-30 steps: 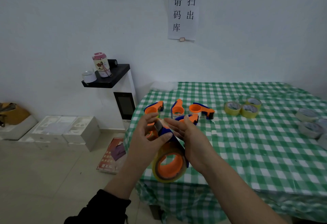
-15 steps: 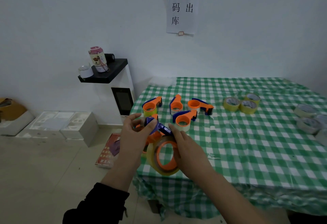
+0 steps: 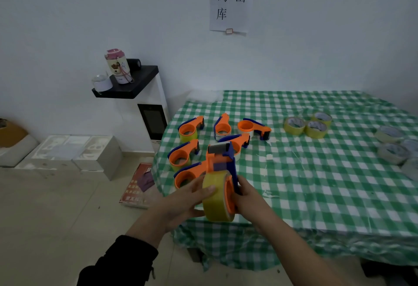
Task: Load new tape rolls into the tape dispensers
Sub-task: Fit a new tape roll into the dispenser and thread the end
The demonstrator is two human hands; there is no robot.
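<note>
Both hands on one orange-and-blue tape dispenser (image 3: 220, 168): left hand (image 3: 181, 204) cupping its yellowish tape roll (image 3: 214, 197), right hand (image 3: 247, 197) gripping the frame, just off the checkered table's (image 3: 316, 184) near-left edge. Six more dispensers (image 3: 184, 153) beyond.

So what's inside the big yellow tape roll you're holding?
An orange wheel of the dispenser fills the yellow tape roll. The left hand and right hand cover the roll's sides, so the wheel's far side is hidden.

wall notice (image 3: 229, 0) cropped at top edge, pale tape rolls (image 3: 394, 147) cut off right
</note>
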